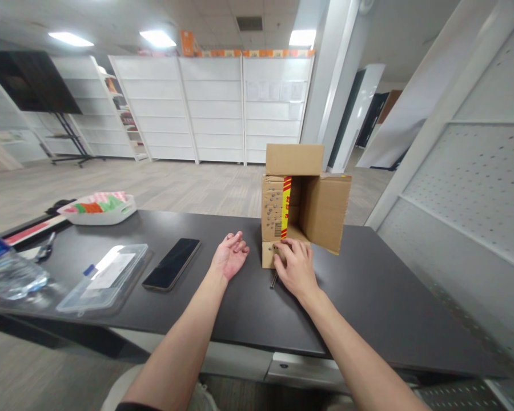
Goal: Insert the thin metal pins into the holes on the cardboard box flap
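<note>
An open cardboard box (pixel 272 220) stands on the dark table, with several small round grey dots on its left face and a yellow-red tape strip (pixel 286 206) beside them. My right hand (pixel 297 267) is at the box's lower front flap (pixel 267 256), fingers bent and pressed together near a few small dark dots. Whatever its fingertips hold is too small to name. Left of the box, my left hand (pixel 231 257) is palm up with curled fingers, and I cannot make out what lies within them. A thin metal rod-like piece (pixel 274 279) lies below the flap.
On the table's left are a black phone (pixel 172 264), a clear plastic case (pixel 105 277), a water bottle (pixel 8 271) and a white basket (pixel 100 216) with colourful contents. A perforated white panel (pixel 462 228) borders the table's right side. White shelving (pixel 212 108) stands behind.
</note>
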A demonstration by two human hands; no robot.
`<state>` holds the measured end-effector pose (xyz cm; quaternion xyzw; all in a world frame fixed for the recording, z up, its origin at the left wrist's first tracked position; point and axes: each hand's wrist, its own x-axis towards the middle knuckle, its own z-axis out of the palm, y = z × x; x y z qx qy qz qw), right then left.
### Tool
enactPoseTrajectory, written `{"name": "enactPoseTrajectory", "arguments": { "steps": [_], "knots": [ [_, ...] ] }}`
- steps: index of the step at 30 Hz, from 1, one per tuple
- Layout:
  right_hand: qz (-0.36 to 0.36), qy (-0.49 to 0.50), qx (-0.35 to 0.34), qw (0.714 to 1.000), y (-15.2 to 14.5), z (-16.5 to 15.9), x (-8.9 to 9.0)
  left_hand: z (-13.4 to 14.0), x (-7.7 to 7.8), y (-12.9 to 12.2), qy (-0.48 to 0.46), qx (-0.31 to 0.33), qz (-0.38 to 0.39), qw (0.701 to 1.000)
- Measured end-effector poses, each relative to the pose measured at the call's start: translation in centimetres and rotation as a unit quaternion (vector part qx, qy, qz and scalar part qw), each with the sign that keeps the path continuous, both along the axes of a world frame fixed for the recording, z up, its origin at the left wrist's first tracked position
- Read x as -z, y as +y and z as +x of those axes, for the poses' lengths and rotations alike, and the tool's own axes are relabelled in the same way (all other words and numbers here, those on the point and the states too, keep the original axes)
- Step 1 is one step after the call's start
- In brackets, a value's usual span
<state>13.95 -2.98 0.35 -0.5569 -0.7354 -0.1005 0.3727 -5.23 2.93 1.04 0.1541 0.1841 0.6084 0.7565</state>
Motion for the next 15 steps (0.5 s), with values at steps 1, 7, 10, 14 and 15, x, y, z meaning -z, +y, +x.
{"name": "enactPoseTrajectory", "arguments": {
  "steps": [1, 7, 10, 14, 15],
  "knots": [
    [0.000, 0.000, 0.000, 1.000, 0.00, -0.04, 0.08, 0.00, -0.02, -0.03, 0.000, 0.000, 0.000, 1.000],
    [0.000, 0.016, 0.023, 1.000, 0.12, 0.05, 0.43, 0.11, -0.41, -0.31, 0.009, -0.008, -0.011, 1.000],
    [-0.001, 0.022, 0.025, 0.999, 0.16, 0.11, 0.57, 0.16, -0.52, -0.35, 0.012, -0.010, -0.014, 1.000],
    [-0.004, 0.025, 0.028, 0.999, 0.17, 0.13, 0.60, 0.16, -0.54, -0.33, 0.011, -0.012, -0.018, 1.000],
    [-0.004, 0.025, 0.028, 0.999, 0.16, 0.12, 0.57, 0.16, -0.56, -0.34, 0.011, -0.013, -0.018, 1.000]
  ]
}}
